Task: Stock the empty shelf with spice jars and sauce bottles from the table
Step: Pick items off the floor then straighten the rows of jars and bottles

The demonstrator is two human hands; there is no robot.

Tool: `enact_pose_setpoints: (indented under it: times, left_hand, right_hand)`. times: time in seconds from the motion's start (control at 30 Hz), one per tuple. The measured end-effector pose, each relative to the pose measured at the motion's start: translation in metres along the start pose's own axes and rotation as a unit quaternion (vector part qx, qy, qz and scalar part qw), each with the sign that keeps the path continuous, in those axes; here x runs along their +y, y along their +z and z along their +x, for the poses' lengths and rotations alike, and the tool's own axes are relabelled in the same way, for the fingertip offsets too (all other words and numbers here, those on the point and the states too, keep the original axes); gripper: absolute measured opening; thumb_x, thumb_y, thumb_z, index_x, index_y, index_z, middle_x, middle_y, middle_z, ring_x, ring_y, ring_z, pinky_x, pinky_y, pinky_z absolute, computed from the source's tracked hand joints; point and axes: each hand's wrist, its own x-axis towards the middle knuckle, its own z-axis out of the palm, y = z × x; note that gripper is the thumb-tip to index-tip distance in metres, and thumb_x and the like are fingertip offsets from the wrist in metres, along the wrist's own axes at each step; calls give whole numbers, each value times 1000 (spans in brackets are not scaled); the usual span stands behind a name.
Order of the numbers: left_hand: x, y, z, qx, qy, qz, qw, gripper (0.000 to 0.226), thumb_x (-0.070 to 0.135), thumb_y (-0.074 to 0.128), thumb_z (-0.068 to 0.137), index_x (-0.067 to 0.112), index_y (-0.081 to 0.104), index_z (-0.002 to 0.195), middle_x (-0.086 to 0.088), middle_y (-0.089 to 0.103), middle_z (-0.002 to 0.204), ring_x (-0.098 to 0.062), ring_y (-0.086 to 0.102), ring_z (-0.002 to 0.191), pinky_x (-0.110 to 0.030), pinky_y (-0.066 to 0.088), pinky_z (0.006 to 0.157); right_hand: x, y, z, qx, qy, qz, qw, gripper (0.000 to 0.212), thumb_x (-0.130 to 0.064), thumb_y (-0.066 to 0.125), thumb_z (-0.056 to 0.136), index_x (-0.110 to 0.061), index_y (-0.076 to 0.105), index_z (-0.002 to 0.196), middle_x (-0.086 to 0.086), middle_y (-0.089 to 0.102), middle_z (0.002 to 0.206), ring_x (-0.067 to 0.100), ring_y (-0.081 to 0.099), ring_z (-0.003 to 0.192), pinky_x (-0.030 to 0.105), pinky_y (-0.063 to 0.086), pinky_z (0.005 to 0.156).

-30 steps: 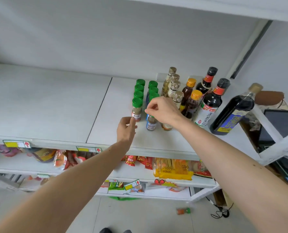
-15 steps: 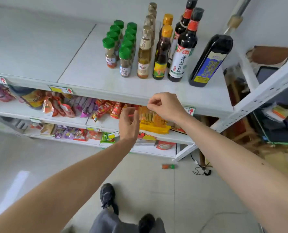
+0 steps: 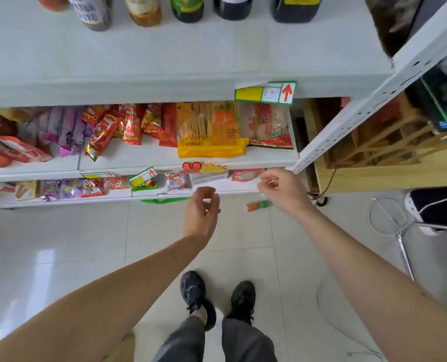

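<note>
Head view, looking down past the shelf front to the floor. My left hand (image 3: 202,207) and right hand (image 3: 278,188) hang in the lower centre of the frame, both empty, fingers loosely curled and slightly apart, clamped on nothing. A small jar with a green cap (image 3: 257,205) lies on its side on the floor tiles (image 3: 60,244), just below and left of my right hand and to the right of my left; neither hand touches it. The stocked shelf (image 3: 165,61) runs across the top of the frame, with the bottoms of the jars and bottles (image 3: 144,11) cut off at the upper edge, well above both hands. Snack packets (image 3: 209,131) fill the tiers beneath. No bench is in view.

Risks, as I judge them: the fallen jar may roll under the lowest tier if I nudge it carelessly; my shoes (image 3: 217,299) stand near it, so a step forward could kick it; and the white cable (image 3: 389,218) looped on the floor at right could snag a foot as I turn.
</note>
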Motion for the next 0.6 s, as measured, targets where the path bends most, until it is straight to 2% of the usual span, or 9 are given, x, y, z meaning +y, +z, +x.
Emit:
enact_pose_setpoints:
  times: [0.07,0.2,0.27,0.4,0.6]
  left_hand:
    - [-28,22,4,-21,-26,13,999,11,26,50,99,20,54,107,6,61,101,-17,66,79,-32,53,64]
    - [-83,71,18,-44,-56,19,997,15,25,50,99,17,55,111,6,60,104,-16,66,80,-25,52,64]
    - [-112,98,31,-52,-64,21,996,17,26,50,99,16,55,112,5,60,106,-17,67,82,-25,52,65]
    - [-179,156,57,-46,-114,18,992,16,29,50,99,17,55,109,4,61,105,-13,68,77,-39,57,73]
    - [-284,241,113,-52,-170,-7,984,20,30,48,98,15,53,110,-4,61,108,-15,69,80,-41,58,73]
  right_hand:
    - [46,14,6,1,43,16,999,11,-9,69,86,-7,69,97,2,67,94,10,65,79,4,45,62]
    - [137,42,28,12,96,-10,995,18,-14,72,82,-8,72,99,6,73,97,20,69,90,30,54,85]
    - [176,58,44,3,111,-16,994,20,-15,71,83,-10,72,102,5,73,99,19,69,92,29,52,87]
    - [253,102,76,-9,150,-30,988,20,-19,69,84,-11,71,102,6,73,102,22,67,96,27,50,83]
    - [365,189,133,-18,182,-40,982,23,-26,67,84,-12,67,102,6,71,100,25,63,99,31,49,83]
